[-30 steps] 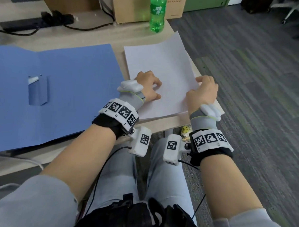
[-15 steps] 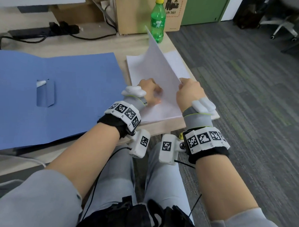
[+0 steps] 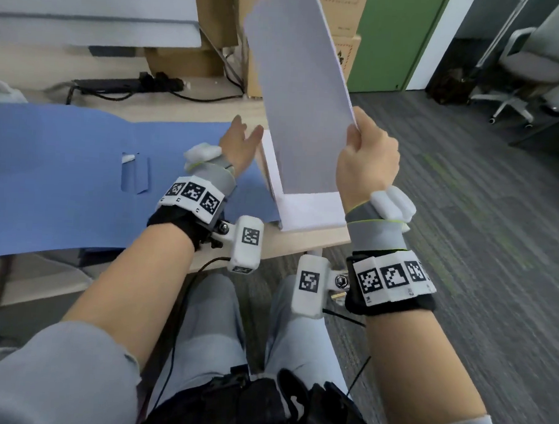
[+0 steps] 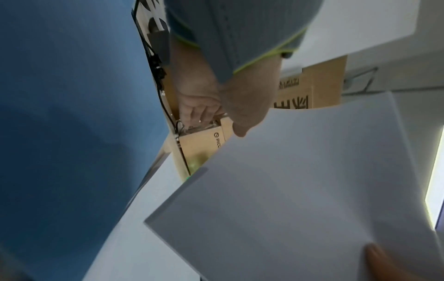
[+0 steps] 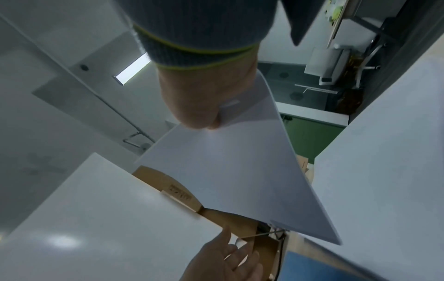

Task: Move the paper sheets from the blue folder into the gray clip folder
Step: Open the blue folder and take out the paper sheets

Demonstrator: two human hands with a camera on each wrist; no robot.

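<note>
While my right hand (image 3: 366, 164) pinches one paper sheet (image 3: 304, 94) at its right edge and holds it up nearly vertical above the tabletop (image 3: 305, 245), my left hand (image 3: 241, 146) hangs free with its fingers (image 3: 257, 135) spread and relaxed, holding nothing, just beside the sheet's lower left part. Under the raised sheet, the rest of the paper stack (image 3: 313, 210) lies at the front right corner of the tabletop, its near right corner reaching the edge. Left of it the blue folder (image 3: 81, 177) lies open and flat, touching the stack's left side. I cannot pick out the gray clip folder with any certainty; a pale gray slab shows at the far left, but it is too blurred to name. My worry is the single-edge grip: held by one side only, the sheet is already bowing in the right wrist view, so I judge that a quick swing could fold or crease it, or let it slip from the pinch. I also judge that a careless brush from the left wrist could nudge the stack off that corner onto the floor (image 3: 463, 220). Bringing the left hand under the free edge would steady it.
</note>
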